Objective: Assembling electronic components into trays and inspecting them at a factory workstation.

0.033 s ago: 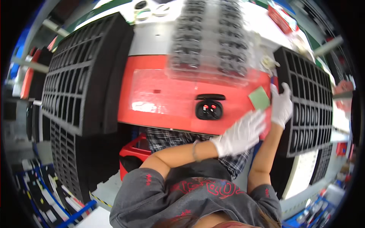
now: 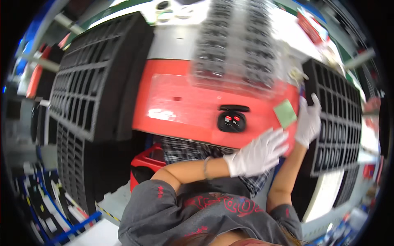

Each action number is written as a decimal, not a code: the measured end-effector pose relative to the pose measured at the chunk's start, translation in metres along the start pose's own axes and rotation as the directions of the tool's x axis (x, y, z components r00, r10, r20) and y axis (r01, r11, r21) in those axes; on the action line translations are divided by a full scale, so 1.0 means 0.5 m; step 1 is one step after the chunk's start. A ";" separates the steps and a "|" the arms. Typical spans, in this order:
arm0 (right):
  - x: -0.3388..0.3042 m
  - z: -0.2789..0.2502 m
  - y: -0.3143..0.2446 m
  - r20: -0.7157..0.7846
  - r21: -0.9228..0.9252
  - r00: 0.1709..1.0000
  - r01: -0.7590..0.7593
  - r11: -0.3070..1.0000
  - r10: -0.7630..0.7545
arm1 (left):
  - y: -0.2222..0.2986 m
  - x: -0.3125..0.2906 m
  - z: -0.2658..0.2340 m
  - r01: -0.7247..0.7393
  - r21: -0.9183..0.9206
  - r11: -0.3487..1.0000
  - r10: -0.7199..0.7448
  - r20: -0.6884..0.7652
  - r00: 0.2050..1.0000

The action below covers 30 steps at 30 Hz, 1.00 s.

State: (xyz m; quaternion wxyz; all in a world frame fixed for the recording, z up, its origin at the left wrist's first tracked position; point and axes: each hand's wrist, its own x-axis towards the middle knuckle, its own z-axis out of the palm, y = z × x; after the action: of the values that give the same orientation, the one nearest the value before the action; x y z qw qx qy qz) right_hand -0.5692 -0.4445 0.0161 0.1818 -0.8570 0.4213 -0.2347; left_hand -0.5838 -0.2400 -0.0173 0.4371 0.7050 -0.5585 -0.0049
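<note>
My left hand, in a white glove, hovers at the near right edge of the red mat. Its fingers are stretched out and nothing shows in them. My right hand, also gloved, is beside the upright black compartment tray on the right. Two of its fingertips point away from me, apart, and no held thing is visible. Between the hands and the mat's middle lies a green square sheet. A black earbud case sits on the mat with its lid raised, two red lights glowing inside.
Clear plastic trays with black items are stacked on the mat's far side. Tall black compartment trays stand at the left. Tape rolls and a red-and-white package lie at the back.
The view has swung a little, shifting the scene. My left hand has drawn back toward me and slightly left relative to the case. My right hand remains beside the right tray.
</note>
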 end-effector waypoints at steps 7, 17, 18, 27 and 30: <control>-0.153 0.017 -0.102 -0.053 0.495 0.634 0.687 0.531 -0.771 | 0.003 -0.142 -0.391 0.371 0.350 0.860 -0.153 -0.517 0.842; -0.208 0.060 -0.081 0.394 0.466 0.454 0.651 0.600 -0.799 | -0.151 -0.364 -0.737 0.847 0.289 0.446 -0.475 -0.725 0.498; -0.212 0.054 -0.065 0.438 0.448 0.466 0.628 0.636 -0.769 | -0.144 -0.354 -0.753 0.883 0.279 0.376 -0.533 -0.715 0.453; 0.029 -0.238 0.035 0.072 0.041 0.897 0.435 0.899 -0.437 | -0.225 -0.383 -0.829 0.896 0.444 -0.021 -0.679 -0.664 0.313; 0.163 -0.166 0.157 -0.135 -0.220 0.905 0.369 0.903 -0.403 | -0.239 -0.355 -0.785 0.811 0.576 -0.101 -0.582 -0.696 0.422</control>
State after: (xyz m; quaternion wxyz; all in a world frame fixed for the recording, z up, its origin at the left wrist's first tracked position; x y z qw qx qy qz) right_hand -0.6217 -0.5654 0.0646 0.0109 -0.9126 0.2774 -0.3002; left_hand -0.3626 0.1395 0.0651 -0.0209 0.9894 0.0472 0.1358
